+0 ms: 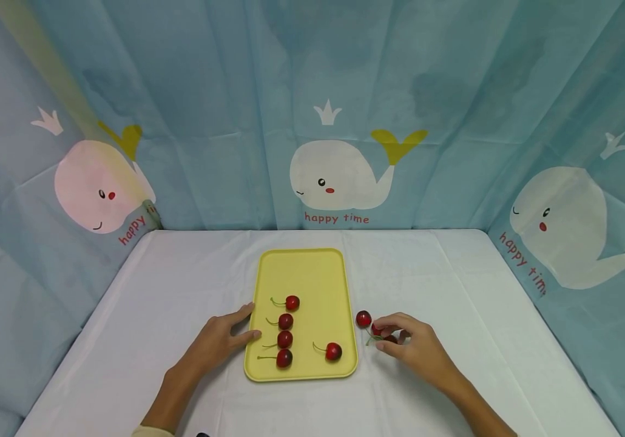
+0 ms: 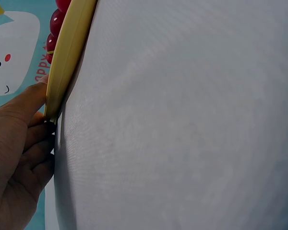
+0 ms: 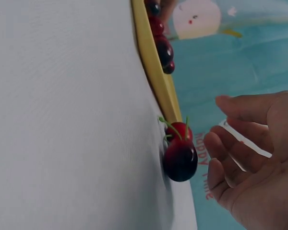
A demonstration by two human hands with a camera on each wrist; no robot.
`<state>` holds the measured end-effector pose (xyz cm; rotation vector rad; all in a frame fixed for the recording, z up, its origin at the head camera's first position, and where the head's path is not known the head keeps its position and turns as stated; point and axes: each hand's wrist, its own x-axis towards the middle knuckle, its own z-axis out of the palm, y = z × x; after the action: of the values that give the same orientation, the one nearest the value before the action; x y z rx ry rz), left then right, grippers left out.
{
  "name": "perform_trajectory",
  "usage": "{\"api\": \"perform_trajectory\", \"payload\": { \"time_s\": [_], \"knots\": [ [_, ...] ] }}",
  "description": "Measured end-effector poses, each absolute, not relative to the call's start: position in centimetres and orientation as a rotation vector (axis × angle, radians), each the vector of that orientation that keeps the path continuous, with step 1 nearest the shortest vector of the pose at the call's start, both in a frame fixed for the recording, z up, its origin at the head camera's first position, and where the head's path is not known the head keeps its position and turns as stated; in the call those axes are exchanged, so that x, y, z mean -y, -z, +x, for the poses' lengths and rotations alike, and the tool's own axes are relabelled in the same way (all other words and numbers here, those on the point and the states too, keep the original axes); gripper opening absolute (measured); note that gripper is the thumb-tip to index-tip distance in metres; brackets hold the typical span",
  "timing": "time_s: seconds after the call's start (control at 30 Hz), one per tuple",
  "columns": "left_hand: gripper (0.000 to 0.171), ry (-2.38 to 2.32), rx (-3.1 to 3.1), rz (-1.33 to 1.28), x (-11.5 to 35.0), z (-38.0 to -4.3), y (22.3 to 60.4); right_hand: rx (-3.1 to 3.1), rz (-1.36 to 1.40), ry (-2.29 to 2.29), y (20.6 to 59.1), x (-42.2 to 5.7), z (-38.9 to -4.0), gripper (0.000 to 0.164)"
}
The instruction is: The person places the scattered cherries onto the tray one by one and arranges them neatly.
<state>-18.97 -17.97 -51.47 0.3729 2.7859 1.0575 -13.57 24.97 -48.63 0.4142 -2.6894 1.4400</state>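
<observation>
On the table lies a yellow tray (image 1: pixel 307 273), with my left hand (image 1: pixel 222 340) at its left edge. In the left wrist view, the thumb laps over the tray's rim (image 2: pixel 69 62) while the other fingers curl against the outside. Several red cherries (image 1: pixel 285 321) with green stems form a column on the tray's left part, and a single cherry (image 1: pixel 333 351) lies at its lower right. Right of the tray, three cherries (image 1: pixel 363 318) sit close together. My right hand (image 1: pixel 416 349) hovers over two of them, fingers bent and apart from the dark cherry (image 3: pixel 181 161) in the right wrist view.
A white cloth (image 1: pixel 443 285) covers the table. Blue curtains (image 1: pixel 225 121) printed with whales stand around its back and both sides. A small dark object (image 1: pixel 202 434) shows at the bottom edge of the head view.
</observation>
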Motion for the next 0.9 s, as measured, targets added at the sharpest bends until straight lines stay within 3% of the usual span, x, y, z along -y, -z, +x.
{"api": "perform_trajectory", "payload": {
  "time_s": [0.9],
  "knots": [
    [0.079,-1.044,-2.787,0.355,18.0,-18.9,51.4,2.855,0.158,-1.291,49.9,-26.6,-13.4,0.034]
  ]
}}
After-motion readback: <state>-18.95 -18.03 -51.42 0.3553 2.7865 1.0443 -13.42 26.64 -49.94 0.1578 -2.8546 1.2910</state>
